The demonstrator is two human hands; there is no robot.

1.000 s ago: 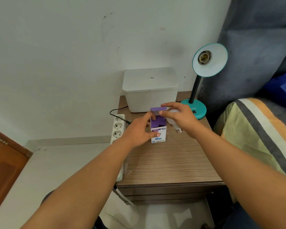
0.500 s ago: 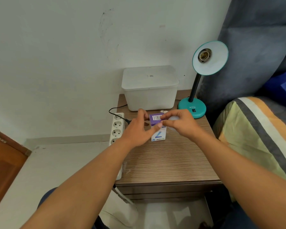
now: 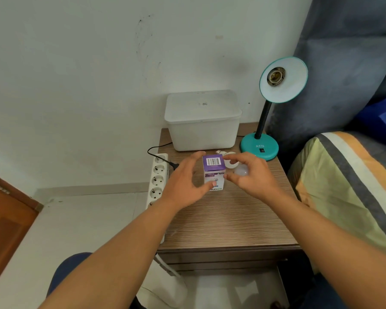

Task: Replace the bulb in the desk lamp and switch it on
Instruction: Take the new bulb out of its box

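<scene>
My left hand (image 3: 185, 184) steadies the bulb box (image 3: 214, 171) with spread fingers; my right hand (image 3: 250, 175) fingers pinch the new bulb (image 3: 241, 170). I should keep it gentle, then carry it to the empty lamp socket (image 3: 275, 76).

I'm in a home bedroom: my wooden bedside table (image 3: 227, 219) sits against a padded headboard (image 3: 343, 63) and striped bedding (image 3: 348, 186) (1 teal desk lamp (image 3: 274, 103) on it).

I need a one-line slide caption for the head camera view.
Right hand holds a white bulb beside the purple bulb box; the teal desk lamp socket is empty.
</scene>
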